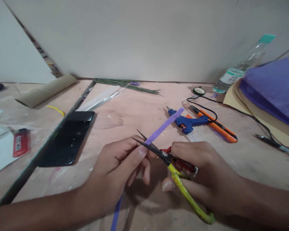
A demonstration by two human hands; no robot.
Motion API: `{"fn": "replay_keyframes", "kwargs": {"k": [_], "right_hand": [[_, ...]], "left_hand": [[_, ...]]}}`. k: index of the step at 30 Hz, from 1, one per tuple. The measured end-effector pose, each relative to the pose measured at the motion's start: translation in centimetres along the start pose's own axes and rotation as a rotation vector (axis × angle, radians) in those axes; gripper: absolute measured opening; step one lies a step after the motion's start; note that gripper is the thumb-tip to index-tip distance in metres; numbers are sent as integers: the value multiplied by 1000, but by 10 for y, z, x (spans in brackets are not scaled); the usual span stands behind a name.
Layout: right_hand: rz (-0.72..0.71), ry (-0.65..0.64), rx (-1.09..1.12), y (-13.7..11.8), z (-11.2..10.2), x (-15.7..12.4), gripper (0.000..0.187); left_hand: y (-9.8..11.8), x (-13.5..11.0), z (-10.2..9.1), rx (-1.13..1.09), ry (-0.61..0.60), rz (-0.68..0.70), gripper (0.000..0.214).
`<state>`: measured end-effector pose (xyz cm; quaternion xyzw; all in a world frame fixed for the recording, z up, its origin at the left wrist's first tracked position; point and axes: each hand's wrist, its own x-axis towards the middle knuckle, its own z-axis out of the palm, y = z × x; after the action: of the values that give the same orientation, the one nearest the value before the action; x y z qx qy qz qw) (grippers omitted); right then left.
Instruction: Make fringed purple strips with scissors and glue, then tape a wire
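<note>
Between the thumb and fingers of my left hand [121,162] is a narrow purple strip [165,125], perhaps crepe paper. Its upper end slants up to the right, and a purple length hangs below the hand. My right hand [204,170] grips scissors [167,157] with dark blades and yellow-wrapped handles. The blades are parted and lie across the strip, right by my left thumb. Something red and dark [186,165] also shows within my right hand; its kind is partly hidden by the fingers.
Beyond my hands lie a blue glue gun [188,123], an orange utility knife [218,126] and green tape [198,91]. A phone [68,138] and red lighter [21,142] are left. Green stems [139,89] lie at the back; a bottle [243,69] and purple sheets [274,89] stand right.
</note>
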<state>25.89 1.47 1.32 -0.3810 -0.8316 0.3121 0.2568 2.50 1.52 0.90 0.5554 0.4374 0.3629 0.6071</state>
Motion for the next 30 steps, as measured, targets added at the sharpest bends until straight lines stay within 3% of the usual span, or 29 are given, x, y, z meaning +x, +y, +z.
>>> {"fn": "replay_keyframes", "kwargs": {"k": [4,9,15,21,30], "right_hand": [[18,-9,0,1,0,0,51],[52,-35,30,2,0,-1,51],[27,-8,40,4,2,-3,56],[13,-43,46,6,2,-5,49],[-18,24,11,6,1,-1,57]], "left_hand": [[1,0,1,28,-1,5,29],[1,1,1,47,-8,14,36],[-3,-1,-1,39,-13,25,29],[-3,0,-1,30,-8,15,30],[-4,0,-2,-67,-18,-16,28]]}}
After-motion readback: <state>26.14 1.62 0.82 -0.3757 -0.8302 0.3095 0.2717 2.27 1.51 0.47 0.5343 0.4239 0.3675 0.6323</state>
